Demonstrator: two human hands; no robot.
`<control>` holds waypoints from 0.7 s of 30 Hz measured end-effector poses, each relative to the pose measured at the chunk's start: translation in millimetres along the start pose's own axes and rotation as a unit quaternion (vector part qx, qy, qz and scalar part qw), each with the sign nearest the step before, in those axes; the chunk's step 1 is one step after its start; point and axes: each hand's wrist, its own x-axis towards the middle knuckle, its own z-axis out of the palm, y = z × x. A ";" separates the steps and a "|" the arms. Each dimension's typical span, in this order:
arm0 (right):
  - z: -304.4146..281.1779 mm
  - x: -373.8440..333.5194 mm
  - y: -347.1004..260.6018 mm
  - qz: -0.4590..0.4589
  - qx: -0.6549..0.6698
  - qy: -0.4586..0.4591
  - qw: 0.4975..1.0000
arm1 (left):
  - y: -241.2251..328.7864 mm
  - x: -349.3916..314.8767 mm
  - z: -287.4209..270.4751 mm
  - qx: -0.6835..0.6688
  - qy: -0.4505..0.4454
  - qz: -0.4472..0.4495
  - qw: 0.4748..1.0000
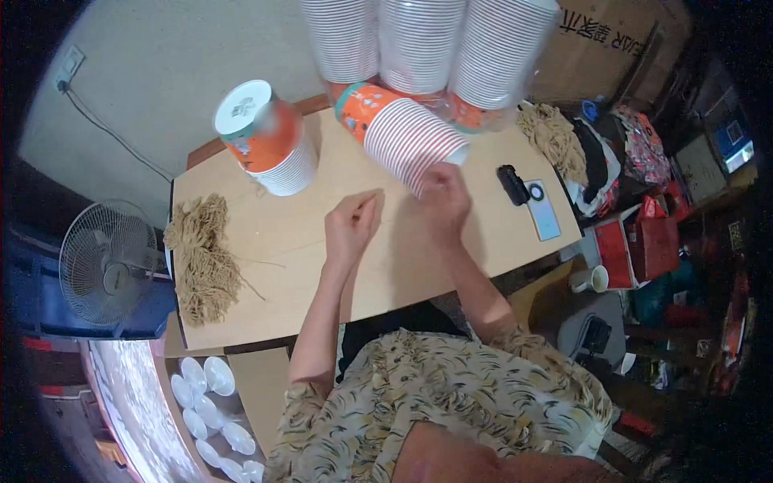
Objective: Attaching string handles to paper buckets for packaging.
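Note:
A stack of paper cups with an orange and teal outer cup lies tilted on its side on the light wooden table. My right hand is in front of the stack's open end, its fingers curled together; whether it touches the rims, I cannot tell. Left of it, my left hand is closed in a pinch above the tabletop, and what it holds, if anything, is too small to make out. A second cup stack stands upside down at the far left. A bundle of tan twine lies along the left edge, with loose strands trailing right.
Tall wrapped cup stacks stand at the back. A black object and a pale rectangular device lie at the right, with more twine beyond. A fan is at the left; below, a carton holds several white cups.

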 end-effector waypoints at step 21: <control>-25.6 33.1 80.4 0.207 0.225 0.002 0.952 | 32.6 59.7 94.5 0.089 0.032 0.239 0.966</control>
